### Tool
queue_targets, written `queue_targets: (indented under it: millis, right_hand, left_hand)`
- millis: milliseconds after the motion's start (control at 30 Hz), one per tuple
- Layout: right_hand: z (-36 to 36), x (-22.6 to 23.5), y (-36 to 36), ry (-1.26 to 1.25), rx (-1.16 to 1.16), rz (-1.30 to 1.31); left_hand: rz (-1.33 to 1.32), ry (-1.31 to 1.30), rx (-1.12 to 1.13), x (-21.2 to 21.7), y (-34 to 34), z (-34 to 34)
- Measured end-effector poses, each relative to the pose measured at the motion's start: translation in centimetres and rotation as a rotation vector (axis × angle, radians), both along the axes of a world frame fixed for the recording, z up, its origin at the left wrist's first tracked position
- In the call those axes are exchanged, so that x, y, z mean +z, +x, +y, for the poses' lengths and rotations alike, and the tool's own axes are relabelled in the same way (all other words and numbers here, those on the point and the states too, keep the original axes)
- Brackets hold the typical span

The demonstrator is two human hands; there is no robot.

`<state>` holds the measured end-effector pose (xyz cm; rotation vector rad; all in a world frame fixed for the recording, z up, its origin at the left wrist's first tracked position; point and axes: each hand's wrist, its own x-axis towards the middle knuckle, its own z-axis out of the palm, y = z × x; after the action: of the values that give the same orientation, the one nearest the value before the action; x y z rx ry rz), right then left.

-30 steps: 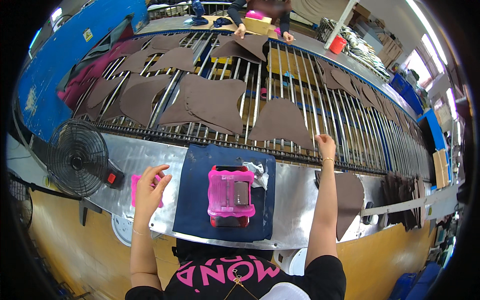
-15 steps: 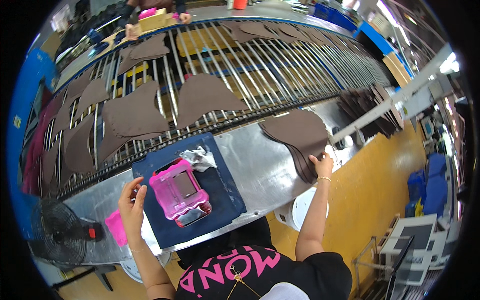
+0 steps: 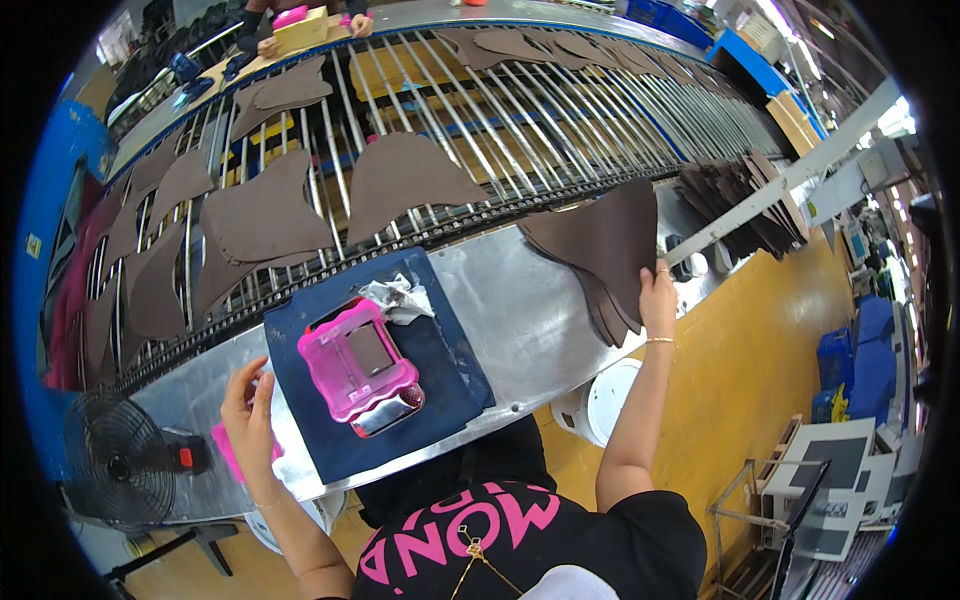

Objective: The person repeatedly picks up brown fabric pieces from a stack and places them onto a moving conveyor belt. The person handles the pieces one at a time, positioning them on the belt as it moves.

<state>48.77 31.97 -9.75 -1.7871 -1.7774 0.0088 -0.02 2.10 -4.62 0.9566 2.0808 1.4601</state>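
Observation:
My right hand (image 3: 657,305) pinches the right edge of a dark brown flat cut piece (image 3: 622,235), lifting that side off the small stack of like pieces (image 3: 592,305) on the metal table. My left hand (image 3: 250,408) hovers left of a dark blue mat (image 3: 440,425), fingers loosely curved and apart, nothing in it. A pink wavy-edged frame (image 3: 340,390) lies on the mat over a red-edged tray (image 3: 385,416). Beside it is a crumpled white cloth (image 3: 405,300). Below my left hand, a pink piece (image 3: 226,452) shows partly.
Beyond the table (image 3: 480,310), a roller conveyor (image 3: 470,170) carries several brown pieces (image 3: 410,180). More stand bunched on a rack (image 3: 735,205) at right, behind a slanting pale bar (image 3: 790,180). A black fan (image 3: 118,465) stands left, a white bucket (image 3: 612,405) below. Another person's hands (image 3: 362,25) are across the conveyor.
My right hand has moved up, raising the right edge of the top brown piece from its stack. My left hand has shifted slightly left and down.

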Motion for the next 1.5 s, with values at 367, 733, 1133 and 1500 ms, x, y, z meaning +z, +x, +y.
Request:
queue_targets:
  millis: [367, 733, 1133, 1500]
  right_hand:
    - [-6.8, 13.9, -18.9, 0.141, 0.873, 0.611]
    - [-10.2, 9.8, -29.5, -0.304, 1.338, 0.442]
    - [-8.7, 6.3, -26.0, -0.059, 1.342, 0.219]
    - [-6.5, 3.6, -10.1, -0.243, 0.727, 0.372]
  left_hand:
    - [-0.057, 0.445, -0.103, 4.9, 2.8, 7.3]
    - [0.061, 0.327, 0.207, 8.5, -3.6, -4.7]
    - [0.015, 0.145, 0.113, 4.8, -2.4, -5.5]
    - [0.642, 0.081, -0.453, 4.0, 3.8, 5.8]
